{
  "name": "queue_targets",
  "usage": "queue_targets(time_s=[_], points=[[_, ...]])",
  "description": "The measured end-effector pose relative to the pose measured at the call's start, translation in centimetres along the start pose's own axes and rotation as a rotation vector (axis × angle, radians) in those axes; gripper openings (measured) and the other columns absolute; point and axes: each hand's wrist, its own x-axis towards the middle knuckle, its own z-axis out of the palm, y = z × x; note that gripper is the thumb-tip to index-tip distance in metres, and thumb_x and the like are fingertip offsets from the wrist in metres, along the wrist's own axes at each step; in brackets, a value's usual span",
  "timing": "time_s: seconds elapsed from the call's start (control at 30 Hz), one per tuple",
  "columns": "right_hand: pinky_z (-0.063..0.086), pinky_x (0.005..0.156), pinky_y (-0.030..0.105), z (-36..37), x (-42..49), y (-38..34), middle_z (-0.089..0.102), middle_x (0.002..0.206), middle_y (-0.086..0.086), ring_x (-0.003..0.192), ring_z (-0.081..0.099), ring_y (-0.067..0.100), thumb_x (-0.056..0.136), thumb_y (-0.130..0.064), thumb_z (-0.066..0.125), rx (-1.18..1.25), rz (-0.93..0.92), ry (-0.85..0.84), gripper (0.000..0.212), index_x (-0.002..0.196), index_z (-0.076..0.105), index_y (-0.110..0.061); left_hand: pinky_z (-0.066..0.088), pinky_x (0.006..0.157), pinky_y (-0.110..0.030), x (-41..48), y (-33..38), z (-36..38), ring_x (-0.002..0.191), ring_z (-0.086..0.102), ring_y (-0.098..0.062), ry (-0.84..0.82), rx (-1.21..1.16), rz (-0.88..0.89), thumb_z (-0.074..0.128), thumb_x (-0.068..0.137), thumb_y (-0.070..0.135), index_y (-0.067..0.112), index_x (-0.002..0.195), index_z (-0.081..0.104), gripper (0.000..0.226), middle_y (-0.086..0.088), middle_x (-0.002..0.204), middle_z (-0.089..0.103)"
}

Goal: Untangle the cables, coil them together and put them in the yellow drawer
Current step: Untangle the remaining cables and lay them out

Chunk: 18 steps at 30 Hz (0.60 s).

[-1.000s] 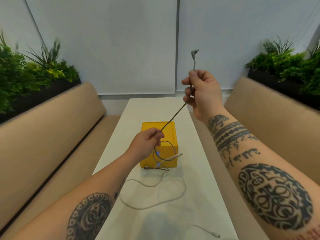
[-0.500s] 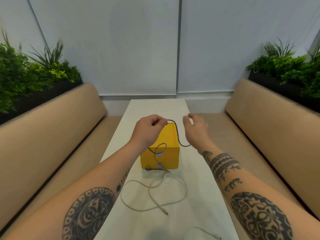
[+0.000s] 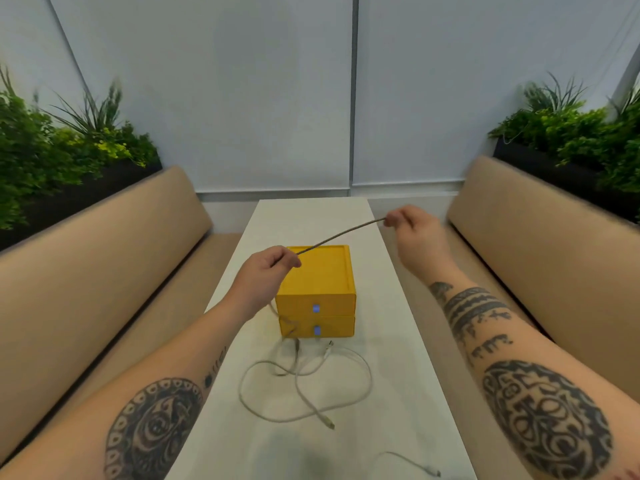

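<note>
The grey cable's end is buried inside the right hand's curled fingers. Past the left hand it vanishes behind the wrist, which also covers the yellow drawer unit's left front corner. The left forearm and right forearm run off the bottom edge. The thin white cable's plug there is too small to identify.

Long white table runs down the middle. Tan padded bench along the table's left side, matching bench along its right. Black planter with green plants behind the left bench, second planter with plants behind the right one. Pale wall panels past the table's far end, vertical seam roughly in line with it.
</note>
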Motion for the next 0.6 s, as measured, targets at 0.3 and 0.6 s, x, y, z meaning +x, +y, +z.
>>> queue_targets(time_s=[0.3, 0.6], points=[[0.050, 0.076, 0.039, -0.1, -1.9, 5.6, 0.064, 0.086, 0.000, 0.079, 0.058, 0.022, 0.097, -0.040, 0.040, -0.015, 0.315, 0.007, 0.032, 0.096, 0.065, -0.020, 0.038, 0.055, -0.022, -0.7, -1.5, -0.8, 0.056, 0.051, 0.002, 0.049, -0.056, -0.038, 0.053, 0.101, 0.028, 0.027, 0.084, 0.068, 0.023, 0.021, 0.072, 0.062], [0.038, 0.079, 0.034, 4.8, -4.5, -2.4, 0.066, 0.096, -0.010, 0.085, 0.056, 0.014, 0.106, -0.041, 0.036, -0.299, -0.149, -0.433, 0.031, 0.104, 0.061, -0.023, 0.042, 0.064, -0.017, 0.8, 3.1, 2.1, 0.072, 0.055, -0.001, -0.083, 0.029, 0.105, 0.057, 0.098, 0.029, 0.029, 0.083, 0.071, 0.021, 0.007, 0.083, 0.071]])
